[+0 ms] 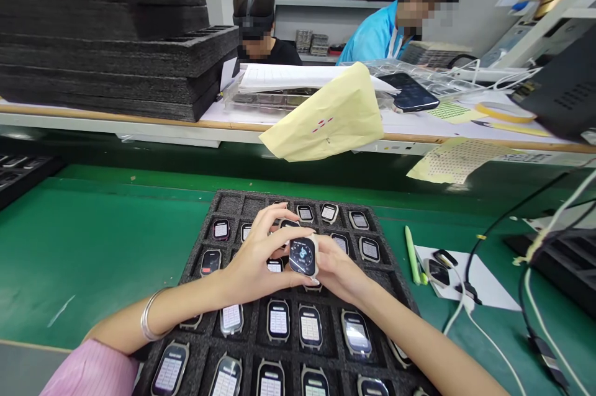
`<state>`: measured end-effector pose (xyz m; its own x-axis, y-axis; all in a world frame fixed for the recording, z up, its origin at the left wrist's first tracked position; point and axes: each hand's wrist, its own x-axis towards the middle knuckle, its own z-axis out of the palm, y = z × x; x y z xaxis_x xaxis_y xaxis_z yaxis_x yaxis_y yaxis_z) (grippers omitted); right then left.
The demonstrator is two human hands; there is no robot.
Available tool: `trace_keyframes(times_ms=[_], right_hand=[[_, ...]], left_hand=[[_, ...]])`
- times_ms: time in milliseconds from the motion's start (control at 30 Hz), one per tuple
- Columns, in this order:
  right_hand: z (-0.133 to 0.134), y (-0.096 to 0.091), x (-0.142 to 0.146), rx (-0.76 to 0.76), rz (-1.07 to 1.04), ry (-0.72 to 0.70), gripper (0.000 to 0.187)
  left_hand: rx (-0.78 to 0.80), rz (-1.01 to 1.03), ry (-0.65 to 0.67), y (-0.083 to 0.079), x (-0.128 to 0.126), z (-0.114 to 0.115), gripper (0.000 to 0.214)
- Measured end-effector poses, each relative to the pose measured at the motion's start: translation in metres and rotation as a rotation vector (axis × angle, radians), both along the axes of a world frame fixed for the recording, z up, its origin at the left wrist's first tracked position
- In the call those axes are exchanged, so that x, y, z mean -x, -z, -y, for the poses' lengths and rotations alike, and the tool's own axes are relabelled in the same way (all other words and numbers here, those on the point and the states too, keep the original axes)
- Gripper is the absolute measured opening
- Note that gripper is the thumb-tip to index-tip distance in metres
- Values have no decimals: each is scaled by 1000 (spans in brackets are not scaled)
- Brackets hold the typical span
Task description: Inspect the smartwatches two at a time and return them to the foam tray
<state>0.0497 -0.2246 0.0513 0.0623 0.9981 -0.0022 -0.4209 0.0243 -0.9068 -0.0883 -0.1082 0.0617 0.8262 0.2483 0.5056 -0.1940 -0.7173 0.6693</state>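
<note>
A black foam tray [400, 287] lies on the green mat [102, 241], its pockets filled with several smartwatch bodies with lit screens. My right hand [338, 269] holds one watch body [302, 255] upright above the tray's middle, its dial facing me. My left hand [258, 253] curls over it from the left, fingertips touching the watch's top edge and side. A silver bangle sits on my left wrist.
A green pen [411, 253] and small parts on white paper [484, 287] lie right of the tray, with cables [498, 222] beyond. Stacked black foam trays [107, 36] stand back left. Two people sit behind the shelf. A yellow envelope [328, 117] hangs over its edge.
</note>
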Motion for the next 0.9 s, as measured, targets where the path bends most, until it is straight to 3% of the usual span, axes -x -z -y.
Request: trace_keyframes(times_ms=[900], right_hand=[[1, -1, 0, -31, 61, -10, 43]], left_hand=[[-56, 16, 2, -2, 2, -1, 55]])
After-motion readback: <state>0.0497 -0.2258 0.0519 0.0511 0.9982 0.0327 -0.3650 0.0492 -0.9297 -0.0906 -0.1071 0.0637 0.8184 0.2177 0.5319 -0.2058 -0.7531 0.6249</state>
